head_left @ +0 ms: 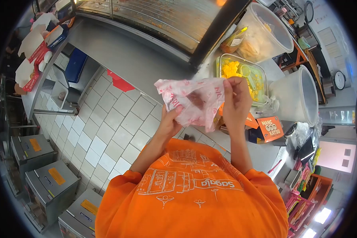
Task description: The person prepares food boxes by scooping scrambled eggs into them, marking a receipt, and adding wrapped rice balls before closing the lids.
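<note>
A thin white plastic bag (pixel 208 107) with pink-red print hangs crinkled between my two hands, in front of my chest. Something brownish shows at its middle, partly covered by the folds. My left hand (pixel 171 122) grips the bag's lower left side, thumb on the near face. At the upper right corner, my right hand (pixel 238 97) pinches the bag's edge between thumb and fingers. Behind the right hand stands a wire-sided basket (pixel 261 85) holding a yellow cloth-like item (pixel 231 69) and a pale green round cup (pixel 245 71).
Orange printed boxes (pixel 270 129) lie on the right counter beside two translucent tubs (pixel 283 29). A glass display case (pixel 154 20) rises ahead over a steel counter (pixel 135 51). Red-and-white boxes (pixel 37 55) sit at far left; grey cabinets (pixel 53 186) line the tiled floor.
</note>
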Action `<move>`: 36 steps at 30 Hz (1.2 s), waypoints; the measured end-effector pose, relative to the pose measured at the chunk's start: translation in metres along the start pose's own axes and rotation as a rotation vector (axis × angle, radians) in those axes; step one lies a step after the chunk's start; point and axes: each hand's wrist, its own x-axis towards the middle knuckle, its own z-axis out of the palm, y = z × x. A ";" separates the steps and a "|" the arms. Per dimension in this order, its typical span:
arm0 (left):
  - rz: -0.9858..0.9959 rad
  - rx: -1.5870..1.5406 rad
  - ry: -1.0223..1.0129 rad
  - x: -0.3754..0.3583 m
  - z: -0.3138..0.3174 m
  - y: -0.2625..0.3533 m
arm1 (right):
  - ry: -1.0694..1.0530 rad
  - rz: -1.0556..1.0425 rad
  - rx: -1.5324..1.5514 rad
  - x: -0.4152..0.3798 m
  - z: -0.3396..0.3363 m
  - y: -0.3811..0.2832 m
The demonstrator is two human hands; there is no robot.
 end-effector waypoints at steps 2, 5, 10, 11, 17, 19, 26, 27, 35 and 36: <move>-0.025 -0.048 -0.010 -0.001 -0.004 0.000 | -0.055 0.078 0.060 0.010 -0.006 -0.005; -0.063 -0.125 -0.028 -0.001 -0.002 0.005 | -0.113 0.100 0.089 0.015 -0.012 -0.013; -0.103 -0.264 -0.067 -0.003 -0.004 0.010 | -0.159 0.114 0.166 0.013 -0.015 -0.023; -0.106 -0.264 -0.062 -0.004 -0.003 0.010 | -0.171 0.112 0.182 0.012 -0.016 -0.024; -0.098 -0.345 -0.081 -0.005 -0.008 0.007 | -0.191 0.124 0.201 0.012 -0.017 -0.028; -0.133 -0.462 -0.158 -0.004 -0.006 0.009 | -0.198 0.129 0.194 0.012 -0.017 -0.031; -0.084 -0.472 -0.134 -0.006 -0.010 0.013 | -0.231 0.109 0.246 0.014 -0.006 -0.037; -0.073 -0.463 -0.114 -0.006 -0.010 0.015 | -0.239 0.111 0.249 0.015 -0.004 -0.037; 0.029 -0.399 0.013 -0.005 -0.022 0.038 | -0.430 0.189 0.336 0.019 0.036 -0.013; 0.053 -0.345 0.087 -0.005 -0.027 0.042 | -0.534 0.202 0.343 0.017 0.043 -0.003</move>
